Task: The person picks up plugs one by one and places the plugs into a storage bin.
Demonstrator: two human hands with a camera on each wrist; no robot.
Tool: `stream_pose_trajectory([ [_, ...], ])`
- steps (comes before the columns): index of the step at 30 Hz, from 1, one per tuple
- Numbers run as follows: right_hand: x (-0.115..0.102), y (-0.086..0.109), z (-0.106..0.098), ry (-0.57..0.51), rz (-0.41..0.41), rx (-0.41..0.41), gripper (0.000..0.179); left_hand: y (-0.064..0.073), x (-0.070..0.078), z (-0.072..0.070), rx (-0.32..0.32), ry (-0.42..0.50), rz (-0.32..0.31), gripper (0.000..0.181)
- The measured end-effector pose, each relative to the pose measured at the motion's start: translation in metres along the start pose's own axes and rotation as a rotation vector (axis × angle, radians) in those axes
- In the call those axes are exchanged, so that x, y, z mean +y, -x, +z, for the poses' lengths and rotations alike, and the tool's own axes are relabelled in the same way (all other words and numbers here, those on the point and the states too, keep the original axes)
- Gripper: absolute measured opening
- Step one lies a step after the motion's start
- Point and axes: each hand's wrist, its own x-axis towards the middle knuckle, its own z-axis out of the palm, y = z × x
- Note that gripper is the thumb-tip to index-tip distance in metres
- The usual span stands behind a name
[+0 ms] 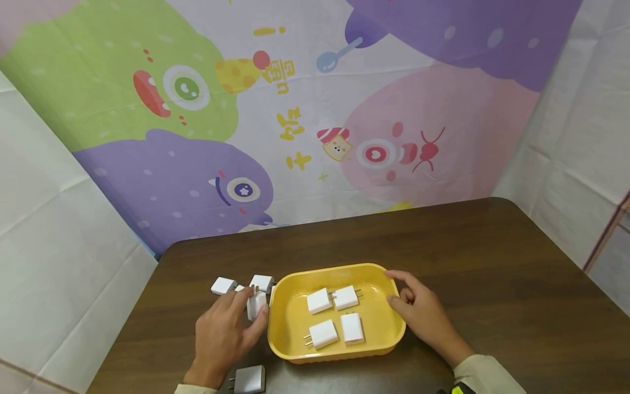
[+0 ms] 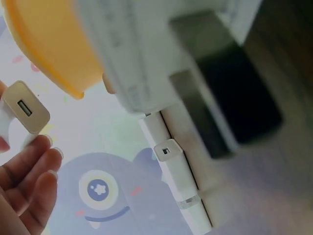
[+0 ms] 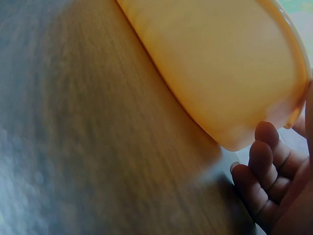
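My left hand (image 1: 219, 328) pinches a white charger plug (image 1: 256, 306) between thumb and fingers, just left of the yellow tray (image 1: 337, 358). In the left wrist view, the USB port of that charger (image 2: 27, 108) shows. Inside the tray lie several white chargers, among them one near the front (image 1: 323, 334) and one at its right (image 1: 351, 328). My right hand (image 1: 425, 314) holds the tray's right rim, thumb and index finger on it. The right wrist view shows its other fingers (image 3: 261, 154) bent beside the tray's outer wall.
More white chargers lie on the dark wooden table (image 1: 492, 284): one far left (image 1: 223, 285), one against the tray's left side (image 1: 262, 282), another partly behind the left hand. A further charger (image 1: 249, 380) lies near the front. A cartoon-printed cloth (image 1: 305, 191) hangs behind the table.
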Motion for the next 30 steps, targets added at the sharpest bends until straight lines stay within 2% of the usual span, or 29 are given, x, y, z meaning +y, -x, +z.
stream_pose_trajectory([
  [8,-0.002,-0.001,0.000,0.000,0.013,-0.007,0.044,-0.001,0.002,-0.003,0.055,0.026,0.054,0.038],
  [19,0.000,0.000,0.000,-0.002,-0.007,0.004,0.043,-0.007,0.008,-0.003,0.038,0.081,0.034,0.034],
  [30,0.000,0.000,0.000,0.005,-0.003,0.004,0.043,-0.017,0.020,-0.002,0.107,0.135,0.088,0.033],
])
